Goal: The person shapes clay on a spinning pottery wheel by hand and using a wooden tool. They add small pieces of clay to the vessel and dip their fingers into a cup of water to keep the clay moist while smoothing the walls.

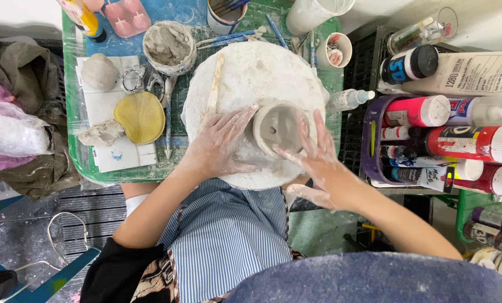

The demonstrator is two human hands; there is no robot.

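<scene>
A: What is hard to see here?

B: The near wall of the clay pot (277,128) is partly covered by the right hand (312,157), and the lower edge of the round white board (251,73) under it runs beneath both wrists. The jars at twelve o'clock are cut off by the frame edge.

A: Where does the pot sit?

B: At the centre, on the board, on the green desk (74,151). One pot, one small hole in its floor.

A: And the fingers?

B: The left hand (220,146) lies flat, fingers spread, tips touching the pot's wall from nine o'clock. The right hand's fingers are spread too, pressed along the wall at three o'clock. Neither is closed around it.

A: What else is about?

B: One wooden stick (213,90) on the board at ten o'clock, just beside the left hand. One clay-filled tub (168,46) at eleven, one yellow sponge (141,116) at nine, one grey clay lump (99,71) beyond it. At three o'clock a purple rack (369,140) holds several paint bottles; their exact number I cannot tell.
</scene>
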